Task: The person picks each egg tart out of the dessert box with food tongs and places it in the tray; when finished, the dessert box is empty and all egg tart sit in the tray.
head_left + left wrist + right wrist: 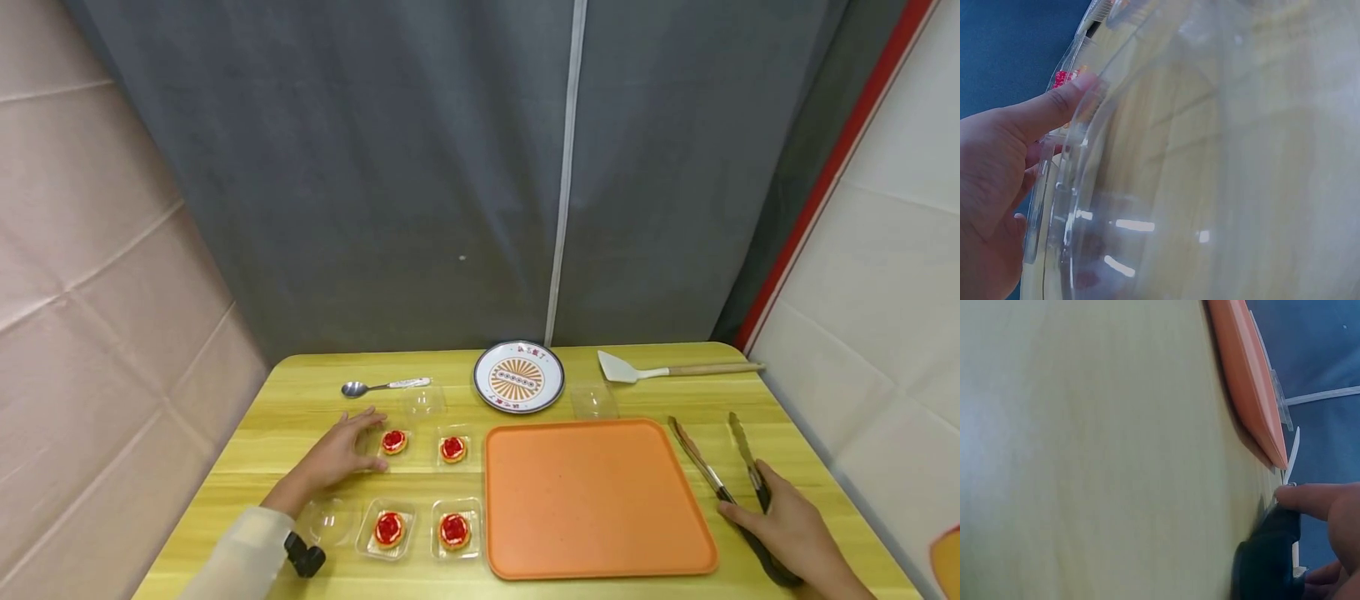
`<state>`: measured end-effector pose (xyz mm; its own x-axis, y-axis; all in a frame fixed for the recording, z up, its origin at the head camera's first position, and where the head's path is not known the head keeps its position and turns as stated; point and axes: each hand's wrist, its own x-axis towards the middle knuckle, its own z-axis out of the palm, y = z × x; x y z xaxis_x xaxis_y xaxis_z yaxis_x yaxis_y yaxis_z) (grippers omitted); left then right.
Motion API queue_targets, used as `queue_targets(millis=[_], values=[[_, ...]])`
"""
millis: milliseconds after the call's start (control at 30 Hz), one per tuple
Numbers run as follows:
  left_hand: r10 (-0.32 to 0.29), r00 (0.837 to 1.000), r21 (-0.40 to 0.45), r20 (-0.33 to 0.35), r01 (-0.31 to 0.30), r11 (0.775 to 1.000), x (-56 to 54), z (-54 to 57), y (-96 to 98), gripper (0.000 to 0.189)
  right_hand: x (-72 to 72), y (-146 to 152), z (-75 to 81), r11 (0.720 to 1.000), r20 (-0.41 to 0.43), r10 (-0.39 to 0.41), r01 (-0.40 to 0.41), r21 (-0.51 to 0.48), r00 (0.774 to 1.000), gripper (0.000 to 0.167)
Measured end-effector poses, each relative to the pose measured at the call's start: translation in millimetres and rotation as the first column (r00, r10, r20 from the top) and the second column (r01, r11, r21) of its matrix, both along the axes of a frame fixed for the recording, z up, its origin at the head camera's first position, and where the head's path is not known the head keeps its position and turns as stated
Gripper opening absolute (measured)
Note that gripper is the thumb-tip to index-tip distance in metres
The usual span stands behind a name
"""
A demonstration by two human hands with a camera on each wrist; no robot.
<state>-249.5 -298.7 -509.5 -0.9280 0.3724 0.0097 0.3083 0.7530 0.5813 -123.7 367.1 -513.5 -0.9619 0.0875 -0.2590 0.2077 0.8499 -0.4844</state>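
Observation:
A small tart with red topping point(393, 442) sits in a clear plastic box at the back left of a group of tarts. My left hand point(341, 454) is at this box's left side, thumb and fingers spread to either side of it. In the left wrist view its thumb point(1054, 106) extends toward the red topping. Three more tarts stand close by in clear boxes: one back right point(453, 449), one front left point(389, 530), one front right point(454, 531). On the right, my right hand point(791, 525) grips black-handled tongs point(765, 492), whose arms are spread apart.
An orange tray point(600, 500) lies between the tarts and the tongs. Behind are a spoon point(386, 386), a patterned plate point(519, 377) and a white spatula point(675, 371). Clear plastic lids lie by the left wrist point(330, 522), near the spoon point(425, 401) and behind the tray point(595, 402).

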Motion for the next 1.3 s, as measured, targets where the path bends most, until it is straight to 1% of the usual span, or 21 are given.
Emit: queue_targets(millis=[133, 233, 300, 400, 567, 733, 833, 933, 1033, 1133, 1233, 1300], values=[[0.003, 1.0, 0.026, 0.003, -0.003, 1.0, -1.9, -2.6, -1.2, 0.082, 0.4, -2.6, 0.5, 0.999, -0.076, 0.004, -0.001, 0.041, 0.997, 0.116], [0.005, 1.0, 0.036, 0.006, -0.006, 0.999, -3.1, -3.8, -2.0, 0.082, 0.9, -3.5, 0.1, 0.997, -0.141, 0.006, 0.005, 0.075, 0.99, 0.112], [0.006, 1.0, 0.038, 0.009, -0.007, 0.999, -3.2, -4.0, -2.4, 0.082, 0.9, -2.9, -0.8, 0.996, -0.168, 0.014, 0.0, 0.086, 0.986, 0.108], [0.004, 1.0, 0.039, 0.012, -0.005, 0.999, -2.7, -3.9, -2.5, 0.081, -0.2, -0.2, -1.9, 0.997, -0.18, 0.029, -0.015, 0.081, 0.983, 0.102], [0.01, 1.0, 0.041, 0.006, -0.01, 0.999, -0.9, -4.9, -2.9, 0.081, -4.7, 5.7, 0.8, 0.999, -0.139, 0.04, -0.035, 0.035, 0.989, 0.097], [0.029, 0.999, 0.023, -0.018, -0.028, 0.999, 0.4, -7.1, -3.9, 0.085, -6.6, 1.6, 15.2, 0.999, -0.168, 0.046, -0.047, -0.002, 0.985, 0.092], [0.033, 0.999, 0.015, -0.026, -0.032, 0.999, 0.8, -6.9, -3.4, 0.085, -8.7, -6.0, 29.3, 0.997, -0.169, 0.065, -0.072, -0.033, 0.983, 0.09], [0.033, 0.999, 0.014, -0.028, -0.033, 0.999, 1.1, -6.5, -2.6, 0.085, -10.8, -17.7, 43.6, 0.993, -0.195, 0.099, -0.11, -0.045, 0.976, 0.088], [0.033, 0.999, 0.018, -0.028, -0.032, 0.999, 1.3, -7.0, -2.1, 0.085, -14.0, -33.9, 55.1, 0.985, -0.255, 0.148, -0.167, -0.053, 0.955, 0.082], [0.035, 0.999, 0.021, -0.032, -0.034, 0.999, 1.2, -8.4, -2.1, 0.084, -18.3, -56.3, 65.8, 0.973, -0.291, 0.196, -0.222, -0.058, 0.936, 0.08], [0.034, 0.999, 0.021, -0.041, -0.033, 0.999, 1.1, -10.2, -2.6, 0.085, -25.1, -82.5, 73.9, 0.964, -0.328, 0.234, -0.262, -0.042, 0.915, 0.082], [0.032, 0.998, 0.022, -0.052, -0.031, 0.999, 0.9, -11.1, -3.1, 0.085, -31.9, -101.3, 76.9, 0.959, -0.335, 0.251, -0.281, -0.046, 0.908, 0.086]])
